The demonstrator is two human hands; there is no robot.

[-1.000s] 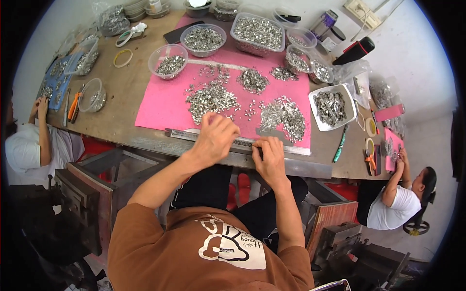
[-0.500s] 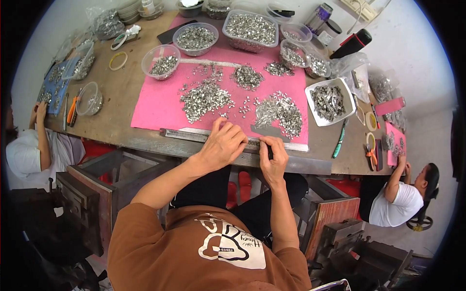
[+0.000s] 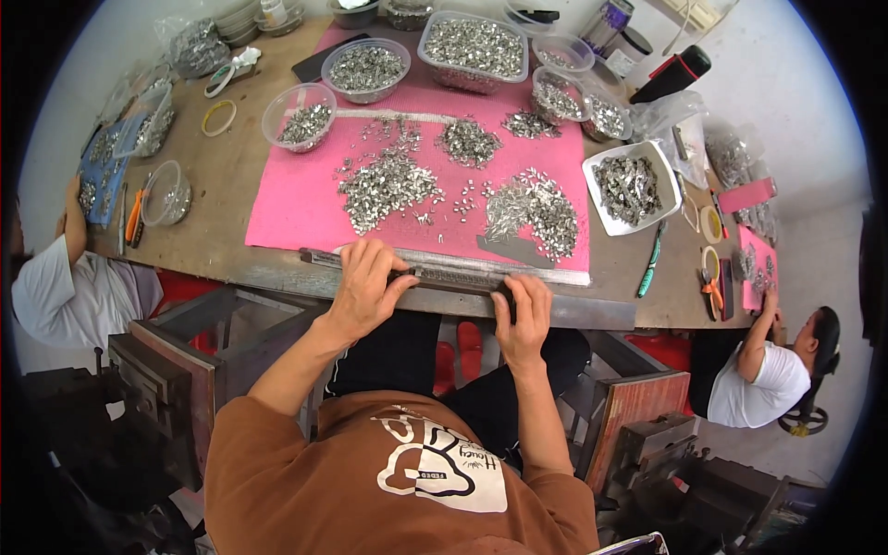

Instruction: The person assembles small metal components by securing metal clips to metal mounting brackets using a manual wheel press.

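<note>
Along the front edge of the pink mat [image 3: 287, 199] lies a long grey metal bar [image 3: 564, 276]. In front of it, my two hands grip a narrow dark strip [image 3: 453, 277] with a row of small pieces along it. My left hand [image 3: 363, 289] is closed at its left end, thumb toward the middle. My right hand [image 3: 524, 316] pinches the right end between thumb and fingers. Just beyond the bar are a pile of small silver metal pieces [image 3: 384, 190] and another pile [image 3: 550, 217]. A flat grey plate [image 3: 513, 248] lies beside the right pile.
Plastic tubs of metal pieces, including a large rectangular tub [image 3: 474, 51] and a round tub [image 3: 366, 69], stand at the back. A white square dish [image 3: 632, 190] and green-handled tool [image 3: 651, 259] are at the right. Co-workers sit at both sides.
My left hand has moved left, from over the strip's middle to its left end, baring the row between my hands. My right hand stays at the right end, slightly shifted.
</note>
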